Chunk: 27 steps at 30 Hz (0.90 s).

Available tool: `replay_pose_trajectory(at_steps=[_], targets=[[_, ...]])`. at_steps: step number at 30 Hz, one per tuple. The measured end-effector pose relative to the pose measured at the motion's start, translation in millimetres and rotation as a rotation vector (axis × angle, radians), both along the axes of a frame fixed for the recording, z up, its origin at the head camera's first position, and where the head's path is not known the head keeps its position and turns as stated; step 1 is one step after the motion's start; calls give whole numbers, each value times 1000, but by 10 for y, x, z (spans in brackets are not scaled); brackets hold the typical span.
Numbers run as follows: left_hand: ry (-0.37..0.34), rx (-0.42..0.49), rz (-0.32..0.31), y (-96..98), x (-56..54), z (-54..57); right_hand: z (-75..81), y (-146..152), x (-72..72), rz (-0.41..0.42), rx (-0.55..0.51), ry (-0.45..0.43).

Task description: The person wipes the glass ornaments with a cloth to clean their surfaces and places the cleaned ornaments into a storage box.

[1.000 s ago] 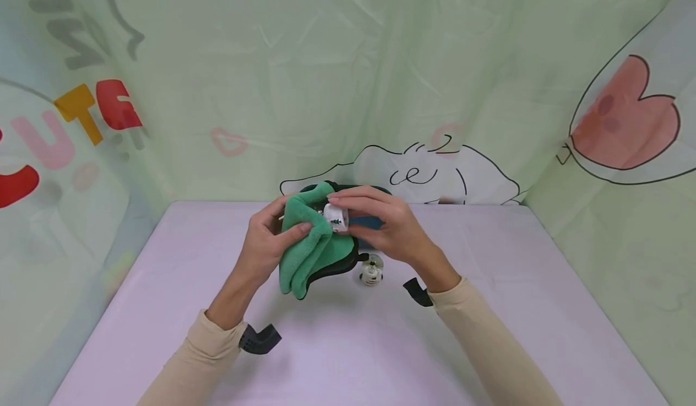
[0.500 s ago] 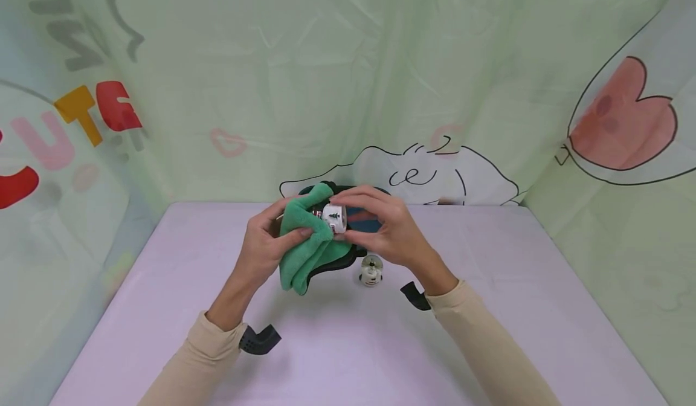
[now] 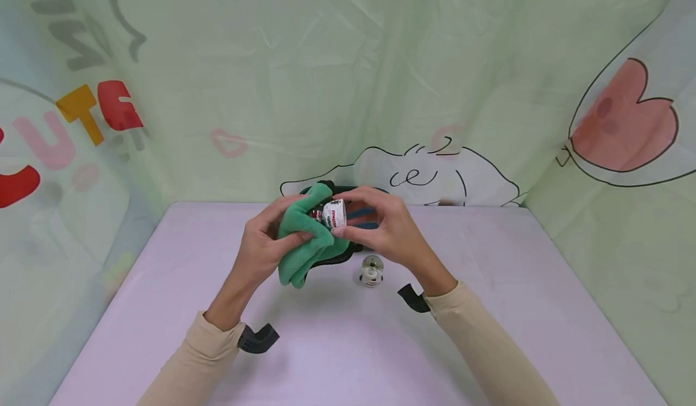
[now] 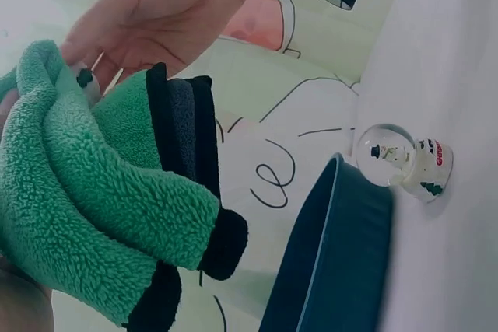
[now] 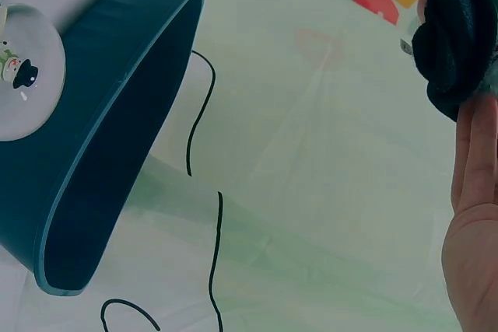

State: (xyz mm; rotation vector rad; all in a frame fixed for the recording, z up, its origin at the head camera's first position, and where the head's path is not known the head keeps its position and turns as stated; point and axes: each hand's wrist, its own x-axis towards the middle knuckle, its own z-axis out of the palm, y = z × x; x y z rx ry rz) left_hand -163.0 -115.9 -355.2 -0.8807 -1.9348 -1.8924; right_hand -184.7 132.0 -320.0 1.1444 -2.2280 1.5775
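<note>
A small snow globe [image 3: 334, 214] with a white, printed base is held up over the table, its dome side tucked into a green plush cloth [image 3: 307, 237] with dark edging. My left hand [image 3: 262, 237] grips the cloth around the dome, thumb in front. The fingers and thumb of my right hand [image 3: 390, 225] pinch the white base from the right. In the left wrist view the cloth [image 4: 117, 200] hides most of that globe. Below the hands, a second snow globe [image 3: 372, 271] stands upright on the table; a snowman shows inside its dome in the left wrist view.
Behind the hands is a dark blue bin [image 3: 365, 220], partly hidden by them; the right wrist view shows its open rim [image 5: 117, 87]. A pale lilac table [image 3: 348, 345] lies underneath, with printed curtains [image 3: 304, 92] around its back and sides.
The snow globe's base has turned between my right fingers: a small tree faced me before, red lettering now. The cloth's hanging lower edge has risen slightly. The second globe stays put.
</note>
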Motion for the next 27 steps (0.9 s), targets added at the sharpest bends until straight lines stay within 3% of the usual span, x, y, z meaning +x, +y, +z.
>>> replay_pose_trajectory(at_steps=[9, 14, 19, 27], targets=[[77, -12, -35, -8, -8, 2, 32, 9, -12, -35, 1, -98], [71, 11, -43, 18, -8, 2, 25, 14, -25, 46, -52, -154], [30, 33, -35, 42, -1, 0, 1, 15, -41, 118, -71, -100], [-18, 56, -27, 47, 2, 0, 0, 17, -27, 118, -26, 22]])
